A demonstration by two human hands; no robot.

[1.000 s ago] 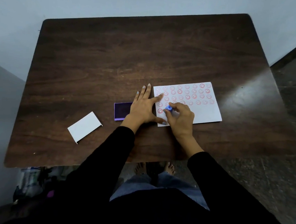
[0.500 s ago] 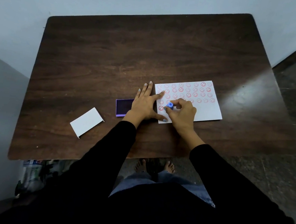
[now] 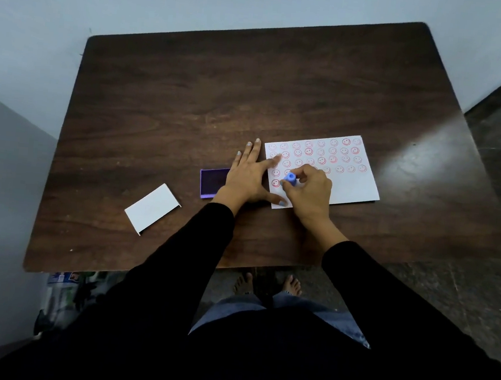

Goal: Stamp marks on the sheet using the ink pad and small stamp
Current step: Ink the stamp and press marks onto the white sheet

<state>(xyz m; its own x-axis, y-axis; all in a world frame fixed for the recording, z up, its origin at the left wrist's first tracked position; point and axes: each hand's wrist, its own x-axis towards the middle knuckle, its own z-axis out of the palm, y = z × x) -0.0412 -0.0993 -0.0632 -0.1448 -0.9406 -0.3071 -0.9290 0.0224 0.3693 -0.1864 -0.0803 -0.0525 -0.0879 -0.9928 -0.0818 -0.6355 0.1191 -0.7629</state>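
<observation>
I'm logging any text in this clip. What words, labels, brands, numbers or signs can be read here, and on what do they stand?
No words or numbers can be read.
Sheet: only red smiley-face stamp marks, no lettering.
Small stamp in the right hand: no label visible.
Ink pad: no label visible.
White card: blank.
Packaging under the table: printed, but too blurred to read.

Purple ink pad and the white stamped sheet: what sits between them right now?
In the head view, the left hand lies flat between the purple ink pad and the white stamped sheet, covering the pad's right end, forefinger and thumb on the sheet.
</observation>
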